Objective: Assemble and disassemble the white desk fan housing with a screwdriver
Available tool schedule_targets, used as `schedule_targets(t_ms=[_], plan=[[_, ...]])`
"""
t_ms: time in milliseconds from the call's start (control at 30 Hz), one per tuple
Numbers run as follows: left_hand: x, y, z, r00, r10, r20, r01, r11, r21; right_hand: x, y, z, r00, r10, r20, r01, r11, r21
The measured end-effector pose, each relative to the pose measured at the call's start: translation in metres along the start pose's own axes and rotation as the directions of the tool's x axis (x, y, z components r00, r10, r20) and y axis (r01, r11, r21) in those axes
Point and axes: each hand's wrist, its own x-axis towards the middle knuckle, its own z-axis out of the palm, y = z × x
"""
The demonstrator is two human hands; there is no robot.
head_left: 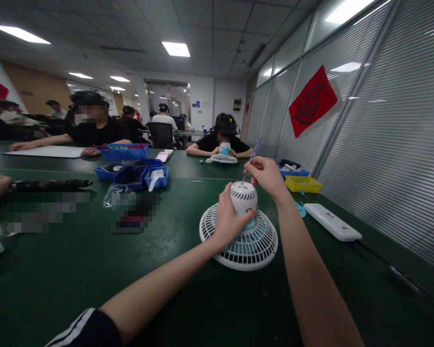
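A white fan [244, 258] with pale blue blades lies grille-down on the green table, its rounded motor housing [243, 193] pointing up. My left hand [228, 219] is wrapped around the left side of that housing, thumb across the front. In my right hand [265, 173] is a screwdriver [255, 150] with a clear purplish handle, pinched between the fingers and tilted slightly. Its thin shaft runs down to the top of the housing, where the tip meets the vented end. Whether a screw sits under the tip is too small to tell.
Blue bins [130, 174] stand at the left middle, near a clear plastic bag [117, 195]. To the right are a yellow tray [304, 184] and a white rectangular device [332, 221] with a black cable. Across the table a person [222, 137] handles another fan [224, 158].
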Motion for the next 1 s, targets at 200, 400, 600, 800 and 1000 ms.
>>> schedule_targets(t_ms=[200, 400, 600, 800, 1000], plan=[[0.0, 0.0002, 0.0002, 1.0, -0.004, 0.002, 0.004, 1.0, 0.011, 0.0008, 0.0015, 0.0013, 0.999, 0.038, -0.024, -0.035, 0.994, 0.105], [0.0001, -0.0002, 0.0011, 1.0, 0.008, -0.007, -0.008, 1.0, 0.022, 0.0011, 0.0007, 0.003, 1.0, 0.023, 0.018, -0.025, 0.99, 0.141], [0.0004, -0.0011, 0.0018, 1.0, 0.016, -0.008, -0.016, 1.0, 0.019, 0.0026, 0.0013, 0.0035, 0.998, 0.032, 0.045, -0.038, 0.99, 0.135], [0.0012, -0.0014, 0.0024, 1.0, 0.017, -0.007, -0.017, 1.0, 0.019, -0.0011, -0.0045, 0.0018, 0.999, 0.03, 0.027, -0.031, 0.999, 0.043], [0.0004, -0.0018, 0.0028, 1.0, 0.02, -0.014, -0.019, 1.0, 0.016, -0.0027, -0.0063, 0.0015, 0.999, -0.011, -0.045, 0.007, 0.997, -0.079]])
